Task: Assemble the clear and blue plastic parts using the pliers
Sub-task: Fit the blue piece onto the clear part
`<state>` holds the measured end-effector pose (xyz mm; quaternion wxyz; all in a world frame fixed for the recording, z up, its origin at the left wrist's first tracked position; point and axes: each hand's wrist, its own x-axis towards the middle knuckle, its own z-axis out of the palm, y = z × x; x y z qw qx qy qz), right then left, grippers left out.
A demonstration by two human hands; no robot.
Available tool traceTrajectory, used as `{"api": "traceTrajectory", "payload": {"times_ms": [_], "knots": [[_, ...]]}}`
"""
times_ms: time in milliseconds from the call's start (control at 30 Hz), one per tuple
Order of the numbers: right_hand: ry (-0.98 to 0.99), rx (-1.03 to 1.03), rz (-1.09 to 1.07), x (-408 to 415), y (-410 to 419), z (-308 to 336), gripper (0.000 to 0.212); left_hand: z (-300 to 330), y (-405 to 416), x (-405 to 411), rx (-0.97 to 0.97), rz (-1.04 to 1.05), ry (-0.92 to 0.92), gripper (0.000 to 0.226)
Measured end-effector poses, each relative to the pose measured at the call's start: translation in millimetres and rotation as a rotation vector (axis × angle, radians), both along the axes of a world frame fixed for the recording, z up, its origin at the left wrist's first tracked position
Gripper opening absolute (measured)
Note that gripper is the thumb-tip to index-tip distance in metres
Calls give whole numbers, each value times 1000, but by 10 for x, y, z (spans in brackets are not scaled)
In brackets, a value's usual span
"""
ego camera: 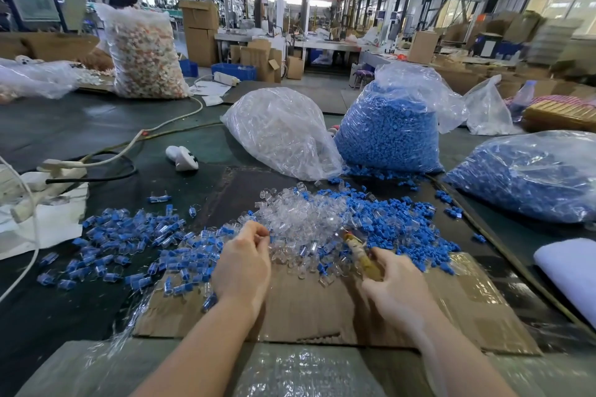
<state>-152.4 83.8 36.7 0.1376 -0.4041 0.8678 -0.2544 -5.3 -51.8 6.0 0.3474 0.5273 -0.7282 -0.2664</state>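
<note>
A heap of loose clear plastic parts [300, 216] lies in the middle of a cardboard sheet [322, 306]. Loose blue parts [406, 229] spread to its right. A pile of joined clear-and-blue pieces [122, 245] covers the table to the left. My left hand [242, 264] pinches a small part at the near edge of the clear heap; the part is mostly hidden by my fingers. My right hand [393, 284] grips the yellowish handles of the pliers [361, 255], whose tip points up-left toward the clear heap.
A bag of clear parts [283, 135] and two bags of blue parts [390, 135] [529, 177] stand behind the piles. White cables and a power strip [48, 177] lie at the left. A white cloth [571, 271] sits at the right edge. A person sits far left.
</note>
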Motion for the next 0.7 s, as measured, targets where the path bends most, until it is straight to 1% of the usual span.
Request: {"api": "traceTrajectory", "payload": {"times_ms": [33, 100, 167, 233, 333, 467, 533, 567, 633, 700], "knots": [[113, 39, -45, -67, 1, -39, 34, -13, -58, 74, -85, 47, -118, 11], [254, 110, -108, -170, 12, -104, 42, -30, -153, 193, -170, 93, -249, 19], [362, 175, -138, -249, 23, -159, 49, -32, -211, 257, -194, 85, -314, 25], [429, 217, -157, -307, 30, -225, 60, -36, -233, 264, -200, 76, -348, 27], [495, 234, -163, -371, 34, -300, 68, -28, -194, 182, -219, 41, -316, 30], [513, 287, -164, -342, 14, -282, 68, -27, 14, -27, -217, -133, -173, 20], [549, 245, -156, -253, -15, -255, 63, -61, 159, -145, -211, -268, -138, 17], [572, 185, -135, -196, -34, -250, 58, -81, 230, -196, -209, -329, -127, 16], [579, 6, -37, -76, -85, -264, 42, -117, 339, -275, -199, -421, -103, 18], [521, -158, 80, 34, -146, -301, 32, -158, 395, -314, -192, -477, -96, 23]]}}
